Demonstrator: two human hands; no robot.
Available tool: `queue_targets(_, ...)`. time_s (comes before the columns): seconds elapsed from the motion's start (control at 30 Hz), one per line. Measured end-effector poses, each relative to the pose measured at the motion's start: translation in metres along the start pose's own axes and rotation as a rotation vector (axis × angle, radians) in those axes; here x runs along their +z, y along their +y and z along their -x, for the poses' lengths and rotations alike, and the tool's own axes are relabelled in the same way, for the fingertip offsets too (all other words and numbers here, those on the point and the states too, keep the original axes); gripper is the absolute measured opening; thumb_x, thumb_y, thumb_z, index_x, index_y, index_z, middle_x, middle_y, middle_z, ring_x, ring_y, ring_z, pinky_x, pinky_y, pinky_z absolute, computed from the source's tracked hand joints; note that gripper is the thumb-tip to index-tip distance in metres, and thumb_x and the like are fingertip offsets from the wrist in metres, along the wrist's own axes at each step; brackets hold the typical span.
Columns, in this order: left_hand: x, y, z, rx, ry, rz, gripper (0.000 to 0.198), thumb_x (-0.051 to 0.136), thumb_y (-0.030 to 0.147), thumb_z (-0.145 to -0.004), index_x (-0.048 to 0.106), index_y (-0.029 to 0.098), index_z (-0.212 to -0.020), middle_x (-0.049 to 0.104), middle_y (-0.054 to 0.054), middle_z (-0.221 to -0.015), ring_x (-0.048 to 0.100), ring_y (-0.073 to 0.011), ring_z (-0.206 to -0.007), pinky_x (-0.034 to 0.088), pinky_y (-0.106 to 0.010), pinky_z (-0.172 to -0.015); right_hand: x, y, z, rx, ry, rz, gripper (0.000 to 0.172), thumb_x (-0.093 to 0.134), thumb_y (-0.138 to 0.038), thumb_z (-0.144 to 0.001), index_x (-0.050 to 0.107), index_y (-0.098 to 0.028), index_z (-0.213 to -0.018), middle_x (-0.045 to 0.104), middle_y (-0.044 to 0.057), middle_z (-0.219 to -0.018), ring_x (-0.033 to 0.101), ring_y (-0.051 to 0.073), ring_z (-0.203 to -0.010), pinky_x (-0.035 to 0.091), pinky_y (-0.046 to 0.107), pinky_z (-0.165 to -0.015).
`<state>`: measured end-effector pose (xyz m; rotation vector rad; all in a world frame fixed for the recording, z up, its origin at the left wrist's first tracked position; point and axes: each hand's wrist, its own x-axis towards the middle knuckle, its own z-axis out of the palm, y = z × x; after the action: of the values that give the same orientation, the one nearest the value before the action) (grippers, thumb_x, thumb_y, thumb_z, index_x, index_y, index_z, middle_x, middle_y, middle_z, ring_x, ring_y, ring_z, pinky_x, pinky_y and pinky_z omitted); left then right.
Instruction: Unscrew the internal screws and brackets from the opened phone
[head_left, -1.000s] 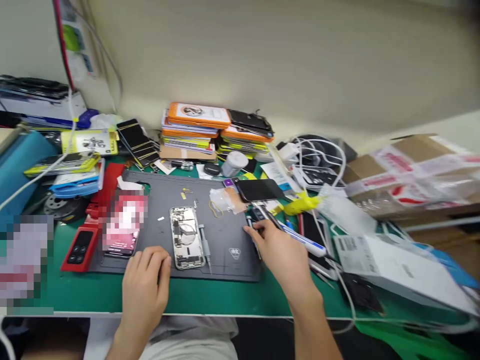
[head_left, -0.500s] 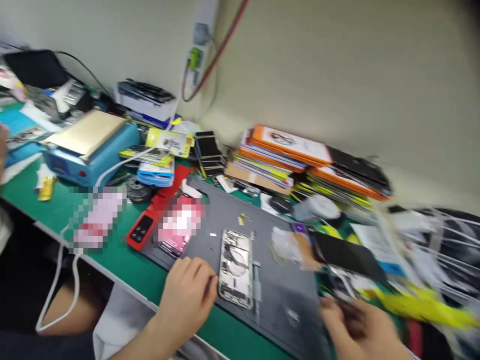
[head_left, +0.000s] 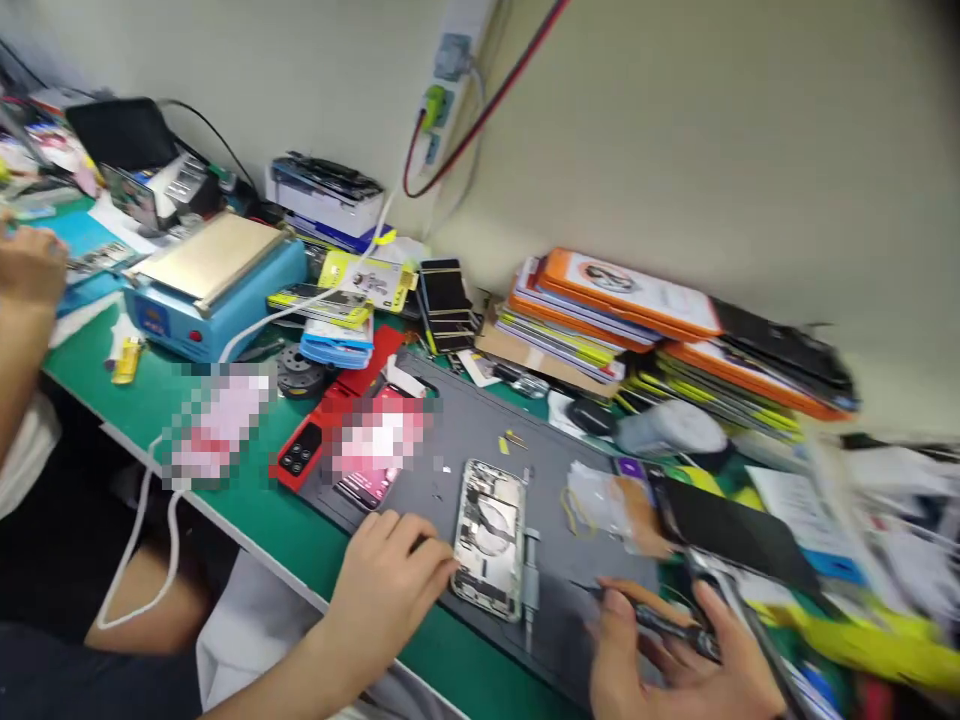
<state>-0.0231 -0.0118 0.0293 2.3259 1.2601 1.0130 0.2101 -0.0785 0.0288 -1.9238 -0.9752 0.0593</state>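
Observation:
An opened phone body [head_left: 490, 535] lies face up on a dark grey work mat [head_left: 480, 440], its insides showing. My left hand [head_left: 390, 590] rests beside its left edge with fingers curled, fingertips touching the phone. My right hand [head_left: 675, 660] is at the mat's right front, pinching a thin dark tool [head_left: 660, 618] that looks like tweezers. A grey screwdriver [head_left: 530, 588] lies just right of the phone. A clear plastic bag [head_left: 600, 500] sits further right on the mat.
Stacks of orange and yellow boxes [head_left: 637, 320] line the wall. A blue heating machine [head_left: 214, 280] stands at the left, a red case [head_left: 304, 450] beside the mat, a black phone screen [head_left: 735, 535] at right. Another person's hand [head_left: 30, 270] is at the far left. White cables [head_left: 135, 540] hang over the edge.
The view has swung left, showing the blue machine and another person's hand. My right hand left the clutter at right and now holds a thin tool over the mat. My left hand stayed by the phone.

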Motion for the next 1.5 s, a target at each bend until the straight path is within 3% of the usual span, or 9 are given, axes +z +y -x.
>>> queue_targets(0.1,0.002,-0.005,-0.002,0.034,-0.028,-0.003,0.007,0.068,0.019,-0.109,0.069,0.023,-0.104,0.075,0.0,-0.101,0.058,-0.0197,-0.082,0.041,-0.037,-0.076,0.009,-0.027,0.006,-0.226,0.054,-0.344,0.071,0.083,-0.03,-0.1,0.04,-0.024,-0.156,0.075,0.005,-0.097,0.075,0.023,-0.064,0.067,0.038,-0.056)
queue_targets(0.17,0.004,-0.007,-0.003,0.046,-0.024,0.004,0.008,0.066,0.018,-0.11,0.07,0.024,-0.105,0.076,0.0,-0.102,0.057,-0.0199,-0.082,0.041,-0.036,-0.077,0.021,-0.038,0.009,-0.345,-0.073,-0.379,0.056,0.071,-0.015,-0.106,0.043,-0.026,-0.153,0.075,0.005,-0.099,0.077,0.021,-0.071,0.068,0.034,-0.058)
queue_targets(0.37,0.004,-0.006,-0.005,0.033,-0.006,0.048,0.009,0.066,0.02,-0.111,0.074,0.025,-0.109,0.077,0.001,-0.1,0.057,-0.0199,-0.083,0.042,-0.035,-0.076,0.046,-0.04,0.014,-0.586,-0.154,-0.38,0.059,0.066,-0.006,-0.106,0.043,-0.025,-0.157,0.072,0.005,-0.103,0.079,0.018,-0.084,0.071,0.033,-0.069)
queue_targets(0.83,0.0,-0.001,-0.01,0.014,-0.041,0.034,0.01,0.07,0.019,-0.109,0.077,0.025,-0.111,0.079,0.001,-0.104,0.055,-0.0195,-0.084,0.042,-0.035,-0.077,0.045,-0.032,0.015,-0.632,-0.233,-0.349,0.063,0.062,-0.003,-0.106,0.042,-0.024,-0.162,0.075,0.006,-0.104,0.08,0.019,-0.083,0.073,0.036,-0.075)
queue_targets(1.0,-0.001,0.002,-0.009,0.013,-0.055,0.036,0.011,0.068,0.019,-0.109,0.077,0.025,-0.111,0.08,0.001,-0.104,0.057,-0.0196,-0.084,0.043,-0.035,-0.076,0.038,-0.03,0.014,-0.678,-0.223,-0.275,0.048,0.08,-0.004,-0.096,0.064,-0.021,-0.138,0.081,0.008,-0.103,0.082,0.021,-0.086,0.071,0.029,-0.072)
queue_targets(1.13,-0.002,0.003,-0.008,-0.006,-0.068,0.031,0.009,0.069,0.02,-0.109,0.077,0.026,-0.112,0.08,0.001,-0.104,0.056,-0.0192,-0.084,0.043,-0.035,-0.076,0.034,-0.034,0.01,-0.679,-0.226,-0.214,0.038,0.077,-0.006,-0.099,0.065,-0.02,-0.132,0.082,0.007,-0.099,0.082,0.022,-0.081,0.071,0.029,-0.068)
queue_targets(1.33,-0.002,0.002,-0.009,0.007,-0.086,0.03,0.01,0.068,0.019,-0.109,0.076,0.025,-0.11,0.079,0.002,-0.105,0.054,-0.019,-0.085,0.041,-0.036,-0.075,0.033,-0.033,0.01,-0.736,-0.25,-0.228,0.058,0.083,0.002,-0.091,0.061,-0.016,-0.142,0.082,0.01,-0.105,0.083,0.022,-0.088,0.072,0.03,-0.076)
queue_targets(1.43,-0.002,0.003,-0.009,0.008,-0.08,0.02,0.009,0.068,0.02,-0.109,0.076,0.025,-0.109,0.079,0.002,-0.103,0.051,-0.0192,-0.082,0.041,-0.036,-0.074,0.033,-0.032,0.014,-0.692,-0.275,-0.316,0.053,0.067,-0.003,-0.1,0.058,-0.021,-0.15,0.08,0.013,-0.124,0.082,0.027,-0.102,0.075,0.042,-0.08)
queue_targets(1.5,-0.002,0.003,-0.01,0.01,-0.081,0.015,0.01,0.067,0.021,-0.11,0.076,0.024,-0.107,0.079,0.002,-0.102,0.051,-0.0191,-0.082,0.041,-0.037,-0.073,0.034,-0.032,0.016,-0.668,-0.27,-0.352,0.062,0.059,-0.006,-0.102,0.052,-0.026,-0.16,0.073,0.014,-0.142,0.079,0.03,-0.117,0.076,0.048,-0.079)
